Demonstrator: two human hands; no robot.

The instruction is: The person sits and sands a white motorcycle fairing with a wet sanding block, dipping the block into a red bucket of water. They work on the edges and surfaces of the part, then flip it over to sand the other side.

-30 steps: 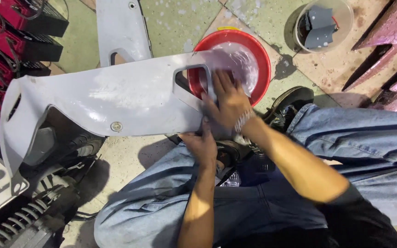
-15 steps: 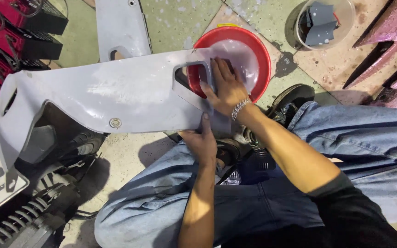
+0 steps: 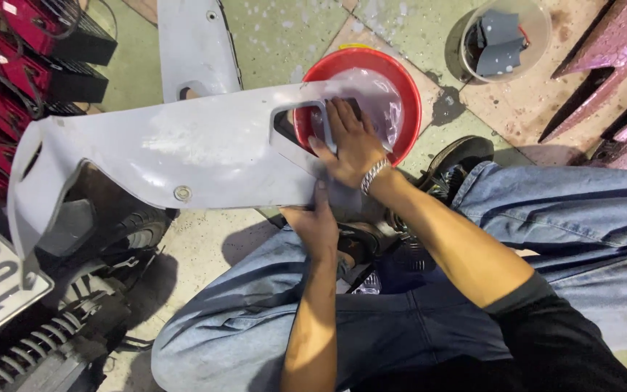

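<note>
A long grey primed body panel point(image 3: 175, 156) of a motorbike lies across my lap, its right end over a red basin point(image 3: 408, 94). My right hand point(image 3: 350, 141) presses flat on that end beside the panel's cut-out and seems to hold a dark sanding pad under the fingers. A metal bracelet circles its wrist. My left hand point(image 3: 321, 221) grips the panel's lower edge from beneath, thumb up on the surface. Milky water shows in the basin.
A second grey panel point(image 3: 194, 47) lies on the floor behind. A clear tub point(image 3: 506, 36) holding grey sheets stands at the top right. Red parts point(image 3: 9, 87) are stacked at left; a motorbike's number plate and spring point(image 3: 1, 290) sit at lower left. Pink-painted wood point(image 3: 618, 58) at right.
My right hand has slid forward along the panel's end toward the basin. The left hand keeps its hold on the lower edge.
</note>
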